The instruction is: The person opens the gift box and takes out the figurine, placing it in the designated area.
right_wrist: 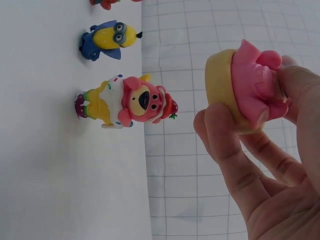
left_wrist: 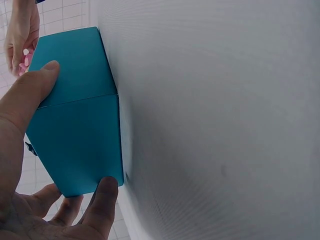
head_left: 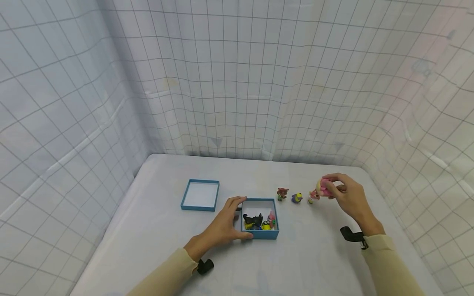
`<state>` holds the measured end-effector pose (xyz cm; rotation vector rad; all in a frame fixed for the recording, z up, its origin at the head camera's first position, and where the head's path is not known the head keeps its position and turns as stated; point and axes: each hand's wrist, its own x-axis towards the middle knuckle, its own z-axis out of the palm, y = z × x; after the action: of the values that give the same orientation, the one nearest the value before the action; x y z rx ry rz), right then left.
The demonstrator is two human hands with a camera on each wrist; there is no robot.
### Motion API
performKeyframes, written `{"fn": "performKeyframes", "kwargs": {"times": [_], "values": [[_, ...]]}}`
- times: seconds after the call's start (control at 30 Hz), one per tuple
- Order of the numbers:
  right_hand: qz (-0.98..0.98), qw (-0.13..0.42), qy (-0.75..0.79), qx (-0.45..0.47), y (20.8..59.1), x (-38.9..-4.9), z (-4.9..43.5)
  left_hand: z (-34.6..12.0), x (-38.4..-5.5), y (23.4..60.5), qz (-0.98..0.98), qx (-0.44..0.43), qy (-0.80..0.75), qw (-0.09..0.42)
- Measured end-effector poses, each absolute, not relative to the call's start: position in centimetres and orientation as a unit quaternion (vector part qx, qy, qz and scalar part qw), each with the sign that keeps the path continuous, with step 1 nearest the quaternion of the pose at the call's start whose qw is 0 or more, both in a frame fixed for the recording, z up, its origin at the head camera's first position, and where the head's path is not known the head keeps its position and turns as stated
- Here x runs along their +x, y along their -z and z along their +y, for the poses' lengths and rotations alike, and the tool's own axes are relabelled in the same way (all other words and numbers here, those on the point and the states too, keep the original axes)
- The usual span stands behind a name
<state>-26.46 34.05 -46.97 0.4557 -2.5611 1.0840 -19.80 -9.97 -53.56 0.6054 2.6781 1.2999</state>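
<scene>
My left hand (head_left: 223,224) grips a blue box (head_left: 266,234) on the table, its thumb on the near side and its fingers at the far left corner. Inside the box lie a black figurine (head_left: 253,220), a yellow one (head_left: 266,225) and a pink one (head_left: 272,218). Raised at the right, my right hand (head_left: 349,197) pinches a pink figurine with a pale yellow base (right_wrist: 252,90) between thumb and fingers. Just beyond it in the right wrist view stands a pink bear figurine (right_wrist: 142,102) in a strawberry hat.
A blue-rimmed box lid (head_left: 216,196), white inside, lies to the left of the box. Between box and right hand stand a reddish-brown figurine (head_left: 282,194) and a yellow minion figurine in blue (right_wrist: 107,40). White gridded curtains (head_left: 240,82) surround the table.
</scene>
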Motion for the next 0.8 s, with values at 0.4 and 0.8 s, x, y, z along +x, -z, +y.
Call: {"fn": "performKeyframes", "kwargs": {"times": [0.4,0.8], "values": [[-0.901,0.160,-0.383,0.124,47.6,-26.8,35.6,-9.9,-19.7,53.5,0.879,0.196,-0.432,0.053],[-0.914,0.134,-0.371,0.094,48.7,-27.3,37.0,-9.9,-19.8,53.5,0.878,0.196,-0.434,0.051]]}}
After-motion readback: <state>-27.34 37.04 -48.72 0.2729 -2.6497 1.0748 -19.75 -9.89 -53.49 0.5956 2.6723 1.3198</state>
